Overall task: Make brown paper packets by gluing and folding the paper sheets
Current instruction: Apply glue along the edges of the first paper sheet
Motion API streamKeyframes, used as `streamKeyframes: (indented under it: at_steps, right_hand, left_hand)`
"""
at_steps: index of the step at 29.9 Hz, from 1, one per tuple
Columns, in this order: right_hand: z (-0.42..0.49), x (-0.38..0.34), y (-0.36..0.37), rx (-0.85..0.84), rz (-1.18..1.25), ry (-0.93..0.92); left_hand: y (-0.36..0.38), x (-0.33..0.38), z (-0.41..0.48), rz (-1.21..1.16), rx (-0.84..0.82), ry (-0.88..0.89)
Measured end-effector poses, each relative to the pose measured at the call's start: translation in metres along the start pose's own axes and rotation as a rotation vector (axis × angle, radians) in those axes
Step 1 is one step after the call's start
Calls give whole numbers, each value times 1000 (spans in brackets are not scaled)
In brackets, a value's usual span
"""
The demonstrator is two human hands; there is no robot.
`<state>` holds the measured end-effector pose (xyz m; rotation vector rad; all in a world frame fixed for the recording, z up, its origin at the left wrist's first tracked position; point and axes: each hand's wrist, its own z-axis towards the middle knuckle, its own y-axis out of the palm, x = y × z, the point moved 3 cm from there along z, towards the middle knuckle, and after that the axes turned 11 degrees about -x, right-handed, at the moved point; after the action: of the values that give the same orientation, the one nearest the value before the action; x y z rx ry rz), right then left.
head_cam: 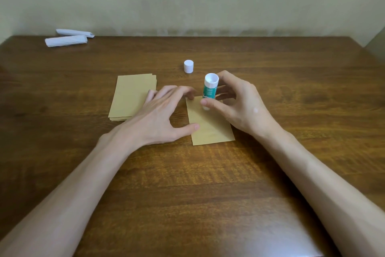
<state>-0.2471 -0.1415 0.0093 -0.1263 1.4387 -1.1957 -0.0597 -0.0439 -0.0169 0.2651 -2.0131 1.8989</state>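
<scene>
Pinches the glue stick (209, 90) in the right hand (239, 106), thumb low on the tube and fingers curled round its far side, keeping it close to upright with the lower end down on the far edge of a single brown paper sheet (210, 129). Shows a white rim and a pale hollow at the tube's upper end; contents impossible to tell. Lays the left hand (164, 115) out released, fingers straight and spread, grasping nothing, thumb tip on the sheet's left edge and fingertips near its far left corner. Single sheet flat on the bench (187, 183) near the middle, slightly askew. Just to its left, a neat stack of brown sheets (130, 98), its right edge partly hidden under the left fingers. Beyond the tube, apart from it, the white cap (188, 66) standing on the bench, closed end up. At the far left corner of the bench, two white folded paper bundles (66, 40) lying close together by the wall.
</scene>
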Motion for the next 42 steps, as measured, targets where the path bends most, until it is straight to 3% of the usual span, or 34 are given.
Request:
streamKeyframes:
  at_steps: [8,13,30,33,38,42]
  right_hand:
    - [0,6,-2,-74,-46,20]
    - [-3,7,-3,-37,-107,27]
    - [-11,12,-21,-66,-138,234]
    - [-14,12,-27,-32,-16,250]
    - [-20,8,-48,202,291,214]
    - [-14,7,-33,146,277,197]
  left_hand:
    - [1,-1,0,-5,-9,-2]
    - [1,-1,0,3,-1,2]
    - [1,-1,0,-14,-19,-6]
    - [0,-1,-1,-12,-12,-3]
    - [0,0,0,-17,3,3]
    - [-2,-1,-1,-22,22,4]
